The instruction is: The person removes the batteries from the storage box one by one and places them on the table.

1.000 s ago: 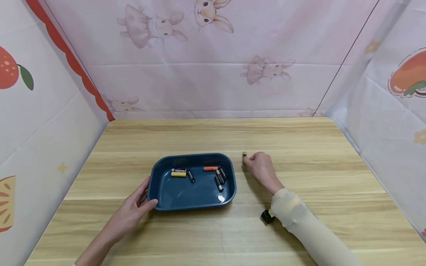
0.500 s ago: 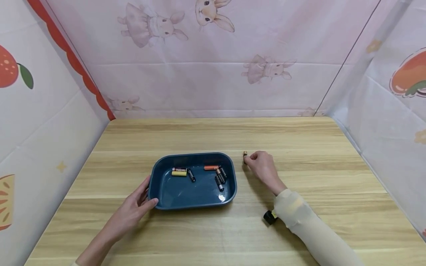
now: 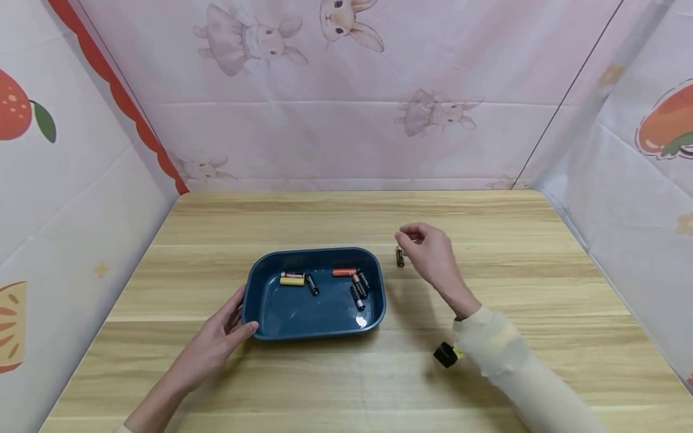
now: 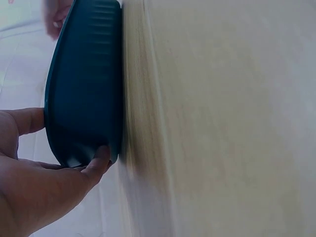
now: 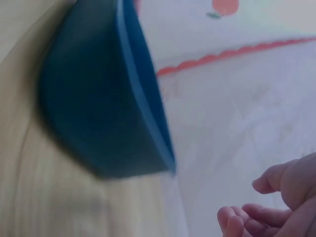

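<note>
My left hand [image 3: 213, 343] grips the left end of a dark blue plastic bin [image 3: 311, 337], its thumb at the rim and its fingers on the outer wall; the left wrist view shows this hold too. Several batteries lie inside: a yellow one [image 3: 292, 281] and a dark one [image 3: 311, 284] at the left, an orange one [image 3: 344, 272] and dark ones [image 3: 358, 299] at the right. Outside the bin, one black battery [image 3: 400, 257] is on the table. Just above it hovers my right hand [image 3: 430, 249], its thumb and fingers apart with nothing between them in the right wrist view.
The wood-grain table [image 3: 325, 391] reaches back to a pink rabbit-print curtain [image 3: 335, 144]. White fruit-print sheets [image 3: 639, 198] close off both sides. A small black object [image 3: 446, 355] with a yellow strip hangs by the right sleeve [image 3: 503, 349].
My right hand has let go of the black battery and lifted off it, leaving it on the table. My left hand and the bin have hardly moved.
</note>
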A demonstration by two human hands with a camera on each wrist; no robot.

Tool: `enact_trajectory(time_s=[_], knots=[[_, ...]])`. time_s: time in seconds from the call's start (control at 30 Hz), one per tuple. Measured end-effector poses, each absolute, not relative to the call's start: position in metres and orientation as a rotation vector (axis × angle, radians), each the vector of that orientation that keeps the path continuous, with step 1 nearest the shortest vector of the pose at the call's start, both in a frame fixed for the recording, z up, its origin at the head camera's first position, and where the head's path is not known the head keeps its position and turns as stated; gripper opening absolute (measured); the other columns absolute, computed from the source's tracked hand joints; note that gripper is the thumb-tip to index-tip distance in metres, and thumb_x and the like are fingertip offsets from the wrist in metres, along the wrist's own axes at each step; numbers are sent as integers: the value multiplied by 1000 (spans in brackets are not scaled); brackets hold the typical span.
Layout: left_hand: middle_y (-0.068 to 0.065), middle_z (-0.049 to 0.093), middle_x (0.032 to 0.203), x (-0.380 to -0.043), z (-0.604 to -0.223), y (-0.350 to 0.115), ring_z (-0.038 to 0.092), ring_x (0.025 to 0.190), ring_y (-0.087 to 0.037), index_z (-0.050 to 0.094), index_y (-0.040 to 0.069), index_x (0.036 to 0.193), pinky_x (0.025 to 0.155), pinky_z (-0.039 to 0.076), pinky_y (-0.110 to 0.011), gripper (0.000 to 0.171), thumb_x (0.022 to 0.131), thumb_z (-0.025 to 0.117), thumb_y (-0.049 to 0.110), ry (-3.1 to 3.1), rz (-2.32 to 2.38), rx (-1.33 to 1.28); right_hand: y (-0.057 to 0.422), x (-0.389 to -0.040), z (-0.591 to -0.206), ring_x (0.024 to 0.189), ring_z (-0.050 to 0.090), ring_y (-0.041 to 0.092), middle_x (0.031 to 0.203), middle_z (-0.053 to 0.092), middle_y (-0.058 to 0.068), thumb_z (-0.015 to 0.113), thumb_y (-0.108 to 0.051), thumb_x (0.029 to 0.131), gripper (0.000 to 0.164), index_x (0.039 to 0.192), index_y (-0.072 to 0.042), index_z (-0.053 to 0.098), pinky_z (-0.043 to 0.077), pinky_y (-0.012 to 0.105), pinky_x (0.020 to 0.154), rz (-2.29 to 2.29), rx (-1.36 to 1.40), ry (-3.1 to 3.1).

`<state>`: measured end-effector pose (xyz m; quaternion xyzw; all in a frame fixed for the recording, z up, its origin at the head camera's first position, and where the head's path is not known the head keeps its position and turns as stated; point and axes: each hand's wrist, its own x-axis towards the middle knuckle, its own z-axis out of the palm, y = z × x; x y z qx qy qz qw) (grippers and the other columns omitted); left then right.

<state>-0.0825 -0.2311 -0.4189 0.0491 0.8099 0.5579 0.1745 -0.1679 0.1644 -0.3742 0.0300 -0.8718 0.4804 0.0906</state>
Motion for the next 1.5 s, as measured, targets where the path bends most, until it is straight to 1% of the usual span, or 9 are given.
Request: enact_trajectory(time_s=[0.27, 0.47, 0.6, 0.9, 1.13, 1.27, 1.37, 1.43, 1.5], knots=[[-23, 7, 171, -83, -419, -231, 16, 155, -42, 2, 5, 166, 116, 27, -41, 85, 107, 60, 23, 2290, 1585, 144, 125, -163, -355, 80, 71, 28, 97, 74, 13, 68, -16, 100, 27, 118, 3, 73, 57, 26, 65, 1479, 281, -2583], [-23, 7, 171, -84, -419, -232, 16, 155, -41, 1, 5, 166, 116, 28, -41, 85, 107, 60, 23, 2285, 1586, 134, 95, -162, -363, 84, 69, 22, 96, 74, 9, 68, -17, 100, 25, 118, 0, 74, 61, 36, 73, 1475, 399, -2623], [-23, 7, 171, -84, -420, -231, 17, 155, -40, 2, 6, 166, 116, 29, -40, 85, 107, 60, 23, 2287, 1582, 122, 80, -163, -373, 88, 70, 21, 100, 75, 9, 68, -16, 100, 24, 118, 0, 74, 61, 36, 76, 1515, 429, -2646], [-23, 8, 170, -83, -420, -231, 18, 154, -40, 3, 6, 166, 116, 29, -40, 84, 107, 60, 22, 2286, 1598, 133, 69, -169, -394, 79, 72, 16, 96, 77, 8, 67, -11, 101, 24, 119, 4, 73, 58, 26, 63, 1428, 413, -2878], [-23, 8, 170, -83, -419, -231, 18, 154, -40, 3, 5, 166, 116, 29, -41, 84, 107, 60, 23, 2303, 1581, 125, 64, -170, -401, 79, 69, 14, 105, 76, 14, 68, -8, 100, 25, 120, 6, 72, 61, 31, 71, 1229, 410, -2959], [-23, 7, 170, -83, -419, -231, 17, 154, -41, 3, 4, 166, 117, 28, -41, 84, 107, 60, 22, 2305, 1576, 124, 62, -171, -402, 70, 65, 13, 109, 74, 18, 65, -4, 100, 26, 123, 7, 70, 58, 28, 63, 1132, 377, -3031], [-23, 7, 170, -83, -419, -230, 16, 155, -41, 2, 4, 165, 117, 28, -41, 84, 107, 60, 22, 2304, 1574, 125, 61, -171, -403, 58, 60, 13, 90, 72, 16, 62, 1, 99, 17, 110, 5, 74, 50, 23, 51, 1103, 369, -3058], [-23, 6, 171, -83, -418, -230, 16, 155, -41, 2, 4, 166, 117, 28, -41, 84, 107, 60, 22, 2307, 1573, 125, 59, -172, -404, 53, 54, 12, 73, 64, 9, 61, 4, 98, 13, 93, 3, 73, 44, 21, 47, 1095, 378, -3061], [-22, 6, 171, -83, -418, -230, 16, 155, -41, 3, 4, 166, 117, 27, -41, 84, 107, 60, 23, 2308, 1574, 119, 58, -172, -406, 48, 51, 12, 58, 51, 3, 63, 4, 97, 19, 79, 1, 68, 39, 21, 44, 1111, 400, -3068]])
